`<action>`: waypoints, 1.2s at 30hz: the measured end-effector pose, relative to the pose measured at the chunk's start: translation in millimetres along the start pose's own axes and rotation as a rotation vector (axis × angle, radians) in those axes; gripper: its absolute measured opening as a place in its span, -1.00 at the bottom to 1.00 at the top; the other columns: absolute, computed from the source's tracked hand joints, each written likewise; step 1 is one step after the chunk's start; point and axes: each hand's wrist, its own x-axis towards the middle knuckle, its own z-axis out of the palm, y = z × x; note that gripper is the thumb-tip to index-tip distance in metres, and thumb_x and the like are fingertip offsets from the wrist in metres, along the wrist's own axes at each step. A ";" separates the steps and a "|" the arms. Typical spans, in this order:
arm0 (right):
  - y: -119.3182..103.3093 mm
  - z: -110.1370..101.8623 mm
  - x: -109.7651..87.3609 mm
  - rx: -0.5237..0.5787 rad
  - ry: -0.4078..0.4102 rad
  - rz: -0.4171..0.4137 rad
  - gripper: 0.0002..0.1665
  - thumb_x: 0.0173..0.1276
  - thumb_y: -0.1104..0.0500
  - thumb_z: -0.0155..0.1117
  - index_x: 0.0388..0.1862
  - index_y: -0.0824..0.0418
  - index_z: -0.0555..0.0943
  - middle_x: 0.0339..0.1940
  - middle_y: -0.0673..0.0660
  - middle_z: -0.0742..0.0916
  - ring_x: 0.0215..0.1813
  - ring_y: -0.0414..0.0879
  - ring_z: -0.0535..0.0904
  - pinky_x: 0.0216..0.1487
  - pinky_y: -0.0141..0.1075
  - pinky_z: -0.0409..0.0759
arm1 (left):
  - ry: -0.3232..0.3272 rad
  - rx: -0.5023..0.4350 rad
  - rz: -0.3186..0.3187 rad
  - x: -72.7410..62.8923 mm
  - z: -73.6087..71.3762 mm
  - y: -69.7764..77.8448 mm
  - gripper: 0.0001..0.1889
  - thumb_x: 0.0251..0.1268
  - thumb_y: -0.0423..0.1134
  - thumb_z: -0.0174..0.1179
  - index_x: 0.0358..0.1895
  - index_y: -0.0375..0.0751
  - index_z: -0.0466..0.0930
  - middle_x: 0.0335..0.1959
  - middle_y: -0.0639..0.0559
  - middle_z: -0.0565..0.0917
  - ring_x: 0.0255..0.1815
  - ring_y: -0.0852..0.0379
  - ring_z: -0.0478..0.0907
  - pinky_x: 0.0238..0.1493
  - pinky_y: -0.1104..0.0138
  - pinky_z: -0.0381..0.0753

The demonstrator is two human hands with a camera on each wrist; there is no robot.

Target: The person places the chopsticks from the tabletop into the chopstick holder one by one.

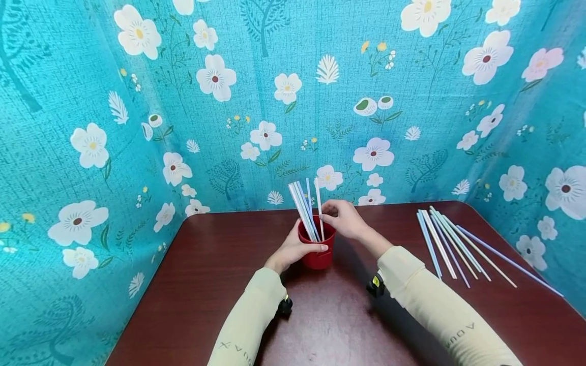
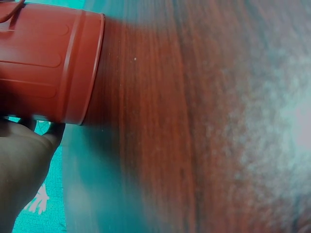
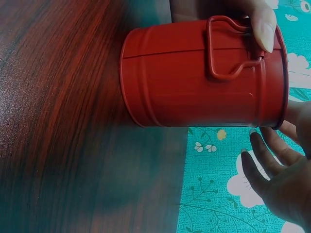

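A red metal bucket [image 1: 317, 262] with a wire side handle [image 3: 213, 51] stands upright at the back middle of the table. My left hand [image 1: 293, 248] grips it from the left, its thumb over the near rim. Several pastel straws [image 1: 302, 206] lean leftward inside. At the bucket's right rim, my right hand [image 1: 346, 221] pinches a white straw [image 1: 318, 195], which stands nearly upright with its lower end in the bucket. In the right wrist view, the other fingers of the right hand [image 3: 286, 182] spread beside the rim.
Several more pastel straws [image 1: 450, 244] lie in a loose row on the right of the dark wooden table [image 1: 220, 269]. One blue straw [image 1: 508, 259] slants toward the table's right edge. A turquoise flowered cloth [image 1: 256, 168] hangs behind and at both sides.
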 end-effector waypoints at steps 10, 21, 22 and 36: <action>-2.3 -15.4 -1.4 0.012 0.019 -0.016 -0.75 0.49 0.14 0.30 0.04 0.24 0.69 -0.04 0.17 0.78 0.01 0.06 0.70 0.06 0.01 0.68 | -0.004 -0.011 0.004 1.4 -0.2 1.9 -0.01 0.01 -0.08 0.59 0.51 0.17 0.17 0.33 0.17 0.49 0.33 0.04 0.40 0.19 0.04 0.61; 23.7 -75.3 -13.0 -0.080 0.143 0.066 -0.77 0.52 0.18 0.24 0.03 0.26 0.66 -0.07 0.24 0.74 0.00 0.16 0.65 0.02 0.06 0.61 | 0.005 -0.004 -0.004 -2.0 -0.9 8.8 -0.08 -0.01 -0.07 0.60 0.42 0.30 0.23 0.45 -0.06 0.41 0.36 0.02 0.38 0.09 0.05 0.68; 27.3 -79.3 -15.4 -0.099 0.138 0.074 -0.77 0.52 0.18 0.24 0.04 0.27 0.66 -0.06 0.24 0.74 0.01 0.17 0.66 0.03 0.07 0.62 | 0.004 -0.001 -0.002 -2.3 -1.2 9.1 -0.08 -0.01 -0.08 0.60 0.42 0.30 0.23 0.45 -0.07 0.41 0.36 0.01 0.37 0.08 0.05 0.69; 119.7 -111.9 -60.3 -0.417 0.126 0.188 -0.67 0.30 0.33 0.25 -0.03 0.55 0.59 -0.13 0.48 0.69 -0.03 0.37 0.60 0.02 0.24 0.55 | 0.002 -0.006 -0.021 -5.4 0.6 3.3 -0.06 -0.01 -0.07 0.60 0.45 0.26 0.22 0.40 0.03 0.45 0.36 0.01 0.37 0.06 0.05 0.70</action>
